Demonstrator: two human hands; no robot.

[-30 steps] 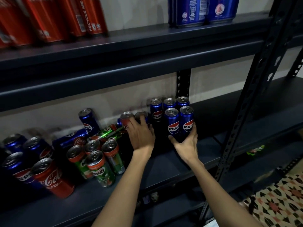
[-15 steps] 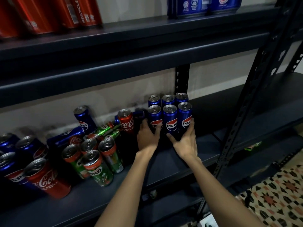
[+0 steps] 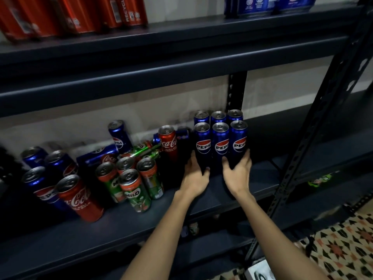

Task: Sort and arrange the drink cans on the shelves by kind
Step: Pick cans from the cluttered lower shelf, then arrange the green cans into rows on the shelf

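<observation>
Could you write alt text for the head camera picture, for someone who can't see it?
Two hands press against a neat block of six Pepsi cans on a dark shelf. To their left, Coca-Cola, Milo and more Pepsi cans sit jumbled.

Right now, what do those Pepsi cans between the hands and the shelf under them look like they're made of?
Pepsi cans: likely thin aluminium, judging by the silvery pull-tab tops and glossy blue printed walls that catch the light. Shelf: looks like metal painted a matt dark grey; its perforated upright suggests a steel rack, though the deck could be coated board. The left hand and right hand bracket the cans.
</observation>
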